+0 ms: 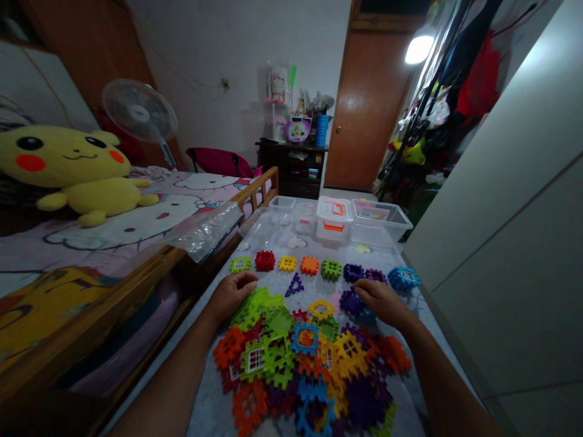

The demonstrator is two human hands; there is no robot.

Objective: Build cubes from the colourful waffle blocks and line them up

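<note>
My left hand [233,294] rests at the left of the table, fingers curled, beside light green notched tiles [257,306]; whether it holds one is hidden. On the right, my right hand [378,298] has its fingers bent over dark blue tiles [351,301], and its grip is unclear. A mixed pile of plastic tiles [305,337] spreads between my forearms. Beyond the hands runs a row of small stacks: lime, red [265,261], yellow [287,263], orange [310,266], green [331,270], navy, purple and blue [404,278]. A purple triangle [294,284] lies in front of the row.
Clear plastic boxes [334,218] stand at the table's far end. A wooden bed rail [173,258] borders the left side, with a plastic bag [212,230] over it. A white cabinet [510,200] stands close on the right.
</note>
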